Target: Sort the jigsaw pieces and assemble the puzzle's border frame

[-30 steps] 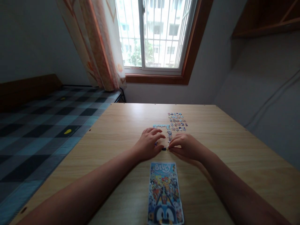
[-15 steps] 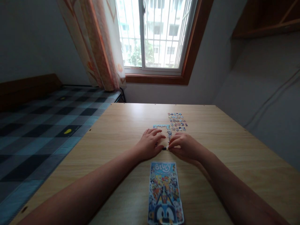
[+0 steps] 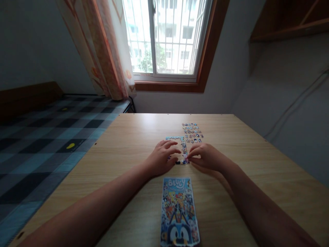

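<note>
Both my hands rest on a wooden table (image 3: 123,151) around a partly joined jigsaw frame (image 3: 183,149): a blue top strip and a right-hand column of tiny pieces. My left hand (image 3: 161,158) lies over the frame's inside, fingers curved and slightly apart, fingertips on the pieces. My right hand (image 3: 207,157) is at the column's lower end, thumb and fingers pinched together at a small piece there. Several loose pieces (image 3: 191,132) lie in rows just beyond the frame. A colourful picture card (image 3: 178,212) lies flat in front of my hands.
A bed with a blue and black checked cover (image 3: 43,144) stands along the table's left side. A window (image 3: 167,37) with a patterned curtain (image 3: 102,51) is behind the table. A grey wall runs along the right, with a wooden shelf (image 3: 290,20) above.
My right hand has slid a little to the right, uncovering the bottom pieces of the column. The view has shifted slightly. My left hand has hardly moved.
</note>
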The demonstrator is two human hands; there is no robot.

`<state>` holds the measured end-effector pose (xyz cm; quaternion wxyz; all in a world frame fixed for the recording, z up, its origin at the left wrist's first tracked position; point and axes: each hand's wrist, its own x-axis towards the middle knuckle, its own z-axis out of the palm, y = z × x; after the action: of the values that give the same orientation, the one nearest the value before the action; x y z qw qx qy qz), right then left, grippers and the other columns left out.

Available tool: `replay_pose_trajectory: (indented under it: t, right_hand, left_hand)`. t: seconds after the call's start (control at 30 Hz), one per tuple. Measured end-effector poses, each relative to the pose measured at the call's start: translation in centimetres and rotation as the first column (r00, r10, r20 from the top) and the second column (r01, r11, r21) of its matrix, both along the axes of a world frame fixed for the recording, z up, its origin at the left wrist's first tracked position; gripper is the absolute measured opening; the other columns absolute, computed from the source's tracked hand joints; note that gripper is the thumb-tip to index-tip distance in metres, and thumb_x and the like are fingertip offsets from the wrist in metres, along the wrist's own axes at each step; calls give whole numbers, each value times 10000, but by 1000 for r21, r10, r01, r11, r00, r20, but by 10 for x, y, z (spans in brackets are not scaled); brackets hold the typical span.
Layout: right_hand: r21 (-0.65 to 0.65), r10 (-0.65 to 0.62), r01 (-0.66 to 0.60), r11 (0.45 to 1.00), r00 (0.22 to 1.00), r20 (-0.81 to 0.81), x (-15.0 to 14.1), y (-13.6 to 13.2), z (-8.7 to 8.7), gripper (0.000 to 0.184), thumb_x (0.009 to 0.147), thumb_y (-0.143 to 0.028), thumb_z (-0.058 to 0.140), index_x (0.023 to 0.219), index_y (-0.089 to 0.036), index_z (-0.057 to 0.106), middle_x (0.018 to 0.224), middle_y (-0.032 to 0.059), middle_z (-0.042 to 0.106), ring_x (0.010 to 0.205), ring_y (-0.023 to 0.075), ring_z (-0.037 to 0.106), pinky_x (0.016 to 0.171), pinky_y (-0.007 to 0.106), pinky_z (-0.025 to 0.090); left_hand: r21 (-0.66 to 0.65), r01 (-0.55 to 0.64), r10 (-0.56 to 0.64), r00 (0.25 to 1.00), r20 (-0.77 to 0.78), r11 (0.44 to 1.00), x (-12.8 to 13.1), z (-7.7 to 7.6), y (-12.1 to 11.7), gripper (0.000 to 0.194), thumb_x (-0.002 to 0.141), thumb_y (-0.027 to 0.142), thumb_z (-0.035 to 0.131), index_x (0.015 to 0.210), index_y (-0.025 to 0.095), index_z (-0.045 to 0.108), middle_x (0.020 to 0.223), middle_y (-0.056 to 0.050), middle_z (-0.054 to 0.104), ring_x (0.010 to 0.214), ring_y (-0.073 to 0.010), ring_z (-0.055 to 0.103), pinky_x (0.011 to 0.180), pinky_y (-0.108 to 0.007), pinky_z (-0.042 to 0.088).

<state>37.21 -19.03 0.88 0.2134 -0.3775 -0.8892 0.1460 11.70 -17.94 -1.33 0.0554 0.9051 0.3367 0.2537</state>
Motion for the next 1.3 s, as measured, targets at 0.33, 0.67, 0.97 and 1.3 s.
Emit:
replay_pose_trajectory:
  t: [0.33, 0.67, 0.97, 1.3]
  right_hand:
    - [-46, -31, 33, 998, 999, 40, -6, -4, -2, 173, 845, -179, 686, 865, -287, 820, 834, -5, 754, 721, 118, 641, 691, 250, 460]
    - [-47, -21, 23, 999, 999, 34, -5, -3, -4, 175, 838, -184, 686, 862, -293, 821, 855, -1, 758, 787, 137, 651, 755, 271, 480]
    - [-51, -20, 21, 998, 999, 31, -7, -3, -4, 162, 842, -195, 683, 850, -285, 818, 841, 0, 755, 777, 144, 659, 753, 281, 492]
    - [-63, -18, 18, 998, 1000, 2, -8, -4, -3, 162, 826, -169, 677, 836, -262, 809, 822, 2, 745, 745, 131, 648, 721, 262, 486]
  left_hand:
    - [17, 87, -87, 996, -32, 996, 5, 5, -7, 131, 850, 276, 733, 939, 344, 801, 1330, -23, 651, 1272, -271, 541, 1084, -558, 439]
    - [37, 103, -102, 995, -12, 994, 5, 2, -4, 126, 879, 297, 713, 942, 348, 809, 1301, -26, 675, 1235, -253, 565, 1055, -525, 482]
    - [51, 99, -94, 991, -90, 994, 7, 7, -7, 150, 916, 320, 660, 957, 343, 802, 1307, -24, 665, 1252, -261, 547, 1076, -525, 463]
    - [34, -3, 0, 996, 88, 999, 3, 5, -2, 205, 968, 275, 548, 1023, 271, 746, 1288, -62, 657, 1183, -235, 587, 1045, -497, 487]
